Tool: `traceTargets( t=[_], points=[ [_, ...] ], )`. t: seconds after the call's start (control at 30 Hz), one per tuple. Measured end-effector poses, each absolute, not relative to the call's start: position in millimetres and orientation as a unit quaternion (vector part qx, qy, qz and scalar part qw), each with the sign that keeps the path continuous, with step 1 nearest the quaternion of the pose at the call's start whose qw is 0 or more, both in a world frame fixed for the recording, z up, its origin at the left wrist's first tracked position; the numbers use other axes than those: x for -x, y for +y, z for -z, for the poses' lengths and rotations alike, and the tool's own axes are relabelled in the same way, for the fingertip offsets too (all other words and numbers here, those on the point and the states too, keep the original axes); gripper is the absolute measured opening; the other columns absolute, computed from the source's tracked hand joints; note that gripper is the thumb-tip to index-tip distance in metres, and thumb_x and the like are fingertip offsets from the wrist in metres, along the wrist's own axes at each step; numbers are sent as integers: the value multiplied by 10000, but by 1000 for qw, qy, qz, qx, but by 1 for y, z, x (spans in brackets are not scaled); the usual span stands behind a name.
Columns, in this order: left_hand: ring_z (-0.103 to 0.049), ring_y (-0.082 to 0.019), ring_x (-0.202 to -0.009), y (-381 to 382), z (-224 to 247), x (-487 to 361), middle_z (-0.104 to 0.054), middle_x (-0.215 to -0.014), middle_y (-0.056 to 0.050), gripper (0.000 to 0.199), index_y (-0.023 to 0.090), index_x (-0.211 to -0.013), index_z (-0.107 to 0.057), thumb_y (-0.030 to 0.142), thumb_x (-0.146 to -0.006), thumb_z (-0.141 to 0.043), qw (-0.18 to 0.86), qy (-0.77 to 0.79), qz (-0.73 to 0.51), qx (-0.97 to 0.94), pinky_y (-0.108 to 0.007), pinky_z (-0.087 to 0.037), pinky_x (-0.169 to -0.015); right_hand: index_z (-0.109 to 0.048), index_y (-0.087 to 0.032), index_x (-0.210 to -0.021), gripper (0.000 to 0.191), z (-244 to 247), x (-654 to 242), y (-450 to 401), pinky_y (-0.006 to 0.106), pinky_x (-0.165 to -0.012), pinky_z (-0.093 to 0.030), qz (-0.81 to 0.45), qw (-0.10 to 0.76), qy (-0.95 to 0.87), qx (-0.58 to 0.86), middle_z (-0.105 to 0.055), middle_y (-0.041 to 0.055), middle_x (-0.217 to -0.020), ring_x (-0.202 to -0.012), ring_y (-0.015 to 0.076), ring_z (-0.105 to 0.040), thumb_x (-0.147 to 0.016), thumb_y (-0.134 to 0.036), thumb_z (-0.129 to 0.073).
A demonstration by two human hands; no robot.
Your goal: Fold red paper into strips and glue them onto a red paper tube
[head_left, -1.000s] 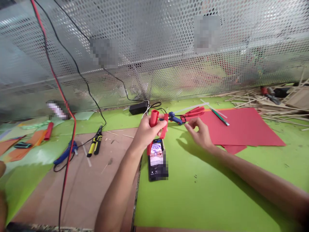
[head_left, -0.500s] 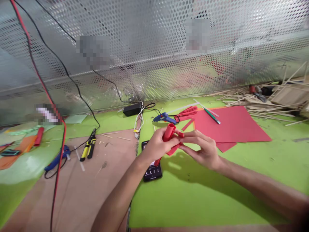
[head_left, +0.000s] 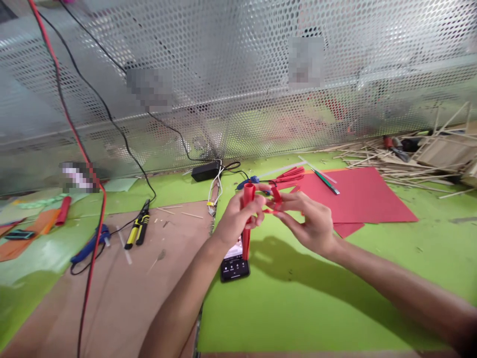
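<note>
My left hand [head_left: 238,217] is closed around an upright red paper tube [head_left: 246,243], whose open end shows above the fingers. In my right hand [head_left: 307,219], thumb and fingers pinch a bent red paper strip [head_left: 277,197] just right of the tube. Whether the strip touches the tube, I cannot tell. Beneath the left hand lies a black phone [head_left: 235,271] with its screen lit, partly covered by the hand and tube. Behind the hands, a blue glue gun [head_left: 244,183] is partly hidden, close to a bunch of red paper strips [head_left: 292,175].
Red paper sheets [head_left: 367,199] lie on the right, bearing a green-handled craft knife [head_left: 326,181]. Thin wooden sticks [head_left: 376,154] pile up along the perforated metal screen [head_left: 246,114]. Yellow-black pliers [head_left: 137,229] and another blue glue gun [head_left: 89,246] rest at left, near a hanging red-black cable [head_left: 95,219].
My left hand and the tube have shifted left, and the tube is more upright. The right hand has drawn the strip slightly apart from the left hand, and the strip shows more.
</note>
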State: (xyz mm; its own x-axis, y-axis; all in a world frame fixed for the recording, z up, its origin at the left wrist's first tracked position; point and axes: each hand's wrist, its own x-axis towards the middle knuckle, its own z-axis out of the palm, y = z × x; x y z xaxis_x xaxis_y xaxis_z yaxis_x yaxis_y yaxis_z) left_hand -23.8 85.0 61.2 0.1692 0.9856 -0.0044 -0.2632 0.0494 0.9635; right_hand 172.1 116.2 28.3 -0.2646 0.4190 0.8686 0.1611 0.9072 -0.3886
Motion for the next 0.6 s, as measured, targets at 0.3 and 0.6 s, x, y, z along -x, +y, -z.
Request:
traceTargets(
  t=[0.3, 0.6],
  points=[
    [-578, -73, -551, 96, -74, 41, -704, -802, -14, 206, 177, -1010, -700, 372, -957, -741, 620, 331, -645, -300, -163, -450, -474, -727, -246, -1077, 147, -30, -181, 136, 340, -844, -634, -214, 595, -735, 245, -800, 28, -996, -956, 218, -789, -947, -179, -743],
    [-574, -48, -576, 102, -82, 57, -627, -798, 26, 89, 173, -985, -675, 246, -1031, -655, 603, 309, -701, -221, -150, -480, -502, -687, -217, -955, 23, -39, -176, 131, 296, -714, -578, -262, 519, -770, 260, -781, 47, -972, -861, 188, -733, -976, -226, -691]
  ],
)
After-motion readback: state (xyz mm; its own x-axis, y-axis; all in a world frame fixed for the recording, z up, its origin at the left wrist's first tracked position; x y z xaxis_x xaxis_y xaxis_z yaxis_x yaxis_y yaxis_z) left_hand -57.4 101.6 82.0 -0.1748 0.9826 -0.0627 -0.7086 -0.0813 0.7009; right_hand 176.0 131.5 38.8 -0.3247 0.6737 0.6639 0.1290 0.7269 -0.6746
